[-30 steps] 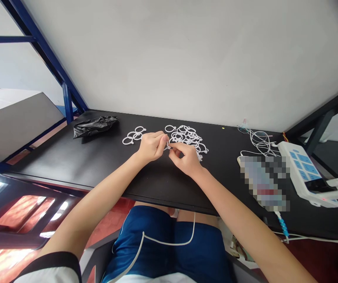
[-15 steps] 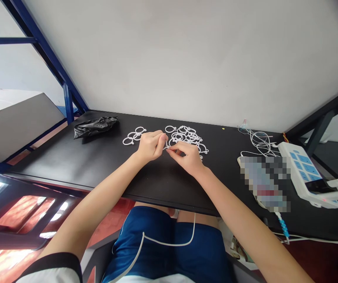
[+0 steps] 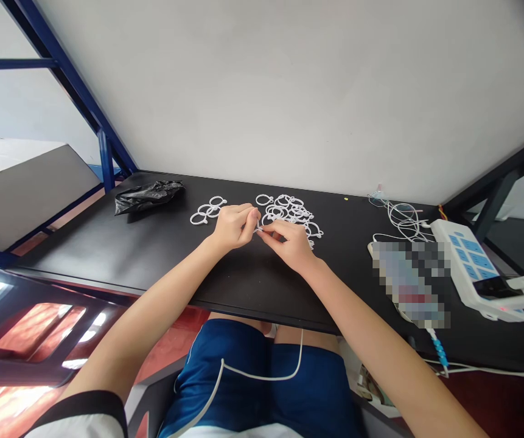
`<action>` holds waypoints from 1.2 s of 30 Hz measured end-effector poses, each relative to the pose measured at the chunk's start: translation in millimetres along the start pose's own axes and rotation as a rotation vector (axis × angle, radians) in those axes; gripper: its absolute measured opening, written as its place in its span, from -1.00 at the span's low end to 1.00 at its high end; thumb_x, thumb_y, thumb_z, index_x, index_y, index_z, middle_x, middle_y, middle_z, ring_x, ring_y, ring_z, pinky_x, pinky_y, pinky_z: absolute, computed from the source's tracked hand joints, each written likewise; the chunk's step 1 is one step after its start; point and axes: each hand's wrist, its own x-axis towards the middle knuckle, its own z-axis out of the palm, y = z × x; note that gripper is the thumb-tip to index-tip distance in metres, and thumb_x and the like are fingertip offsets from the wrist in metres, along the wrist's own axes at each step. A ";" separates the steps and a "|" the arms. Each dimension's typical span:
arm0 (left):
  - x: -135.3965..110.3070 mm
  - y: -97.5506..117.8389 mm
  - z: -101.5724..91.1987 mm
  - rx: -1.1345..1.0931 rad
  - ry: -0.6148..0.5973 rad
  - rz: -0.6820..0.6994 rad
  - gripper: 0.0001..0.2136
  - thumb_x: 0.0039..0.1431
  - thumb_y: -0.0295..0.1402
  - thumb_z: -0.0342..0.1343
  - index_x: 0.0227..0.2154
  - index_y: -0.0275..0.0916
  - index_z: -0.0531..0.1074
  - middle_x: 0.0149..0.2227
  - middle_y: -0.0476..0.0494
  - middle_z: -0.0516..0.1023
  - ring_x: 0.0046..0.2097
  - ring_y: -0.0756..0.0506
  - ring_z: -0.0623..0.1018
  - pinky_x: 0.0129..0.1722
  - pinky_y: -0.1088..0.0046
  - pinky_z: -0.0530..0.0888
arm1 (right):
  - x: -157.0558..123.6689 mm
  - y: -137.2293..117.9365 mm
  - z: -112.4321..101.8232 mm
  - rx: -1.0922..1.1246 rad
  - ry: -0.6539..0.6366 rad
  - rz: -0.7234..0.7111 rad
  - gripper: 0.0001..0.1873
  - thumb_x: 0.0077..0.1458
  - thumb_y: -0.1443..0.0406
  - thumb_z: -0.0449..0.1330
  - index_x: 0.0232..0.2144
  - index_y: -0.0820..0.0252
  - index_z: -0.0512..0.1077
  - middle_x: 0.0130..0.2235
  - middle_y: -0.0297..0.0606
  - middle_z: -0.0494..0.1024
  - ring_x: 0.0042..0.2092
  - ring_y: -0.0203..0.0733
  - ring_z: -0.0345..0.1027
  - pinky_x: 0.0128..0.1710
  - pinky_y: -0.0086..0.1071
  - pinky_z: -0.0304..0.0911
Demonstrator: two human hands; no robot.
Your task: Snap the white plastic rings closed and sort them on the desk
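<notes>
My left hand (image 3: 237, 226) is closed on a white curtain ring (image 3: 258, 229), most of which is hidden by the fingers. On the ring's right side, my right hand (image 3: 289, 242) pinches the same ring between thumb and fingertips. Both hands meet just above the black desk (image 3: 170, 255). Behind my right hand lies a pile of white rings with small eyelets (image 3: 284, 210), several of them overlapping. A smaller group of similar rings (image 3: 207, 210) rests left of my left hand.
A crumpled black plastic bag (image 3: 148, 196) lies at the desk's back left. To the right are a phone (image 3: 405, 286) on a cable, coiled white earphones (image 3: 403, 219) and a white power strip (image 3: 471, 261). A wall (image 3: 289, 91) rises behind the desk. A white cord (image 3: 262, 378) crosses my lap.
Almost nothing differs. Both hands keep their hold on the white ring, with only a very slight shift of the fingers.
</notes>
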 end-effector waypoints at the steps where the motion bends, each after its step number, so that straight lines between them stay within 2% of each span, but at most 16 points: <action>1: -0.1 -0.2 0.0 -0.003 -0.001 -0.001 -0.68 0.31 -0.50 -0.17 -0.53 -0.28 0.36 -0.65 0.02 0.32 -0.63 0.08 0.22 -0.58 0.54 0.15 | -0.1 0.2 0.2 0.002 0.000 -0.001 -0.86 0.19 0.26 0.21 -0.40 0.17 0.49 -0.47 -0.35 0.50 -0.54 -0.37 0.29 -0.48 -0.43 0.27; 8: -1.7 -2.0 -0.2 -0.030 -0.015 -0.020 -0.66 0.34 -0.47 -0.18 -0.53 -0.29 0.37 -0.66 0.01 0.31 -0.63 0.08 0.24 -0.58 0.53 0.17 | -1.1 0.8 -0.2 0.005 -0.021 0.007 -0.84 0.20 0.24 0.20 -0.37 0.18 0.52 -0.49 -0.34 0.50 -0.54 -0.35 0.29 -0.49 -0.43 0.26; 15: -5.5 -6.5 -0.9 -0.057 -0.031 -0.086 -0.65 0.37 -0.39 -0.22 -0.45 -0.29 0.41 -0.65 -0.02 0.38 -0.60 0.04 0.36 -0.55 0.52 0.24 | -0.5 -0.5 -2.3 0.046 -0.085 0.024 -0.83 0.23 0.27 0.17 -0.26 0.18 0.56 -0.44 -0.30 0.57 -0.49 -0.31 0.40 -0.44 -0.40 0.33; 22: -5.9 -7.1 -2.5 -0.056 -0.064 -0.153 -0.60 0.39 -0.30 -0.28 -0.50 -0.26 0.34 -0.63 -0.03 0.39 -0.61 0.04 0.35 -0.56 0.50 0.22 | -1.5 -1.5 -0.9 0.036 -0.081 0.015 -0.79 0.25 0.25 0.14 -0.26 0.20 0.56 -0.45 -0.28 0.56 -0.48 -0.29 0.42 -0.44 -0.40 0.33; 36: -7.3 -6.9 -3.3 -0.095 -0.099 -0.229 -0.55 0.42 -0.25 -0.38 -0.47 -0.25 0.32 -0.62 -0.03 0.32 -0.59 0.02 0.32 -0.53 0.46 0.26 | -4.3 -6.1 2.5 0.020 -0.105 0.064 -0.79 0.27 0.26 0.09 -0.26 0.19 0.51 -0.41 -0.26 0.59 -0.48 -0.29 0.41 -0.40 -0.38 0.34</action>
